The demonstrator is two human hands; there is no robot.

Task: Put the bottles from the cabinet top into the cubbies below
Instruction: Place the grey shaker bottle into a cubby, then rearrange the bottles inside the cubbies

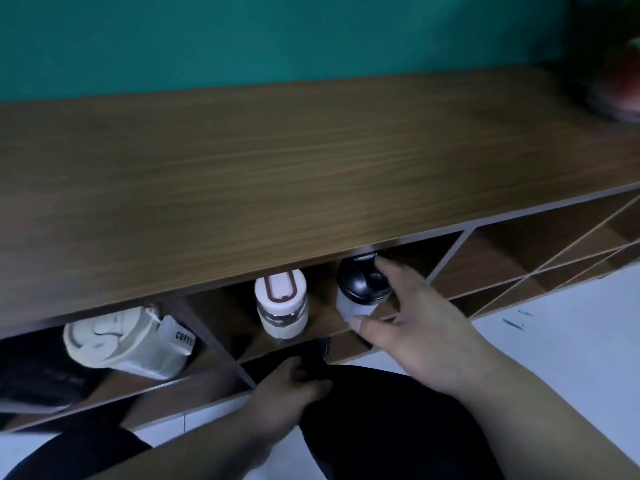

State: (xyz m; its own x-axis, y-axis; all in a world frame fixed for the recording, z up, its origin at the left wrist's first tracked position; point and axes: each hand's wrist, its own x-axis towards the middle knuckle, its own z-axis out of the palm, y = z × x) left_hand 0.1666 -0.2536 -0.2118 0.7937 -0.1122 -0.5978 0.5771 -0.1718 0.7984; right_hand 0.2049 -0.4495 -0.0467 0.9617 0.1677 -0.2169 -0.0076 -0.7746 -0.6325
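Note:
A bottle with a black lid and pale grey body (360,292) stands in a cubby under the wooden cabinet top (277,174). My right hand (415,313) wraps around it, thumb on its lower front and fingers behind the lid. Beside it on the left, in the same cubby, stands a clear glass bottle with a cream lid (282,306). A cream coffee cup (128,341) lies tilted in the cubby further left. My left hand (287,393) rests low on my dark trouser knee, fingers curled, holding nothing I can see.
Diagonal dividers form more cubbies (540,258) to the right. A reddish plant pot (620,88) sits at the far right of the cabinet top. The wall behind is teal. Dark items (38,379) fill the lower left cubby. The floor is white.

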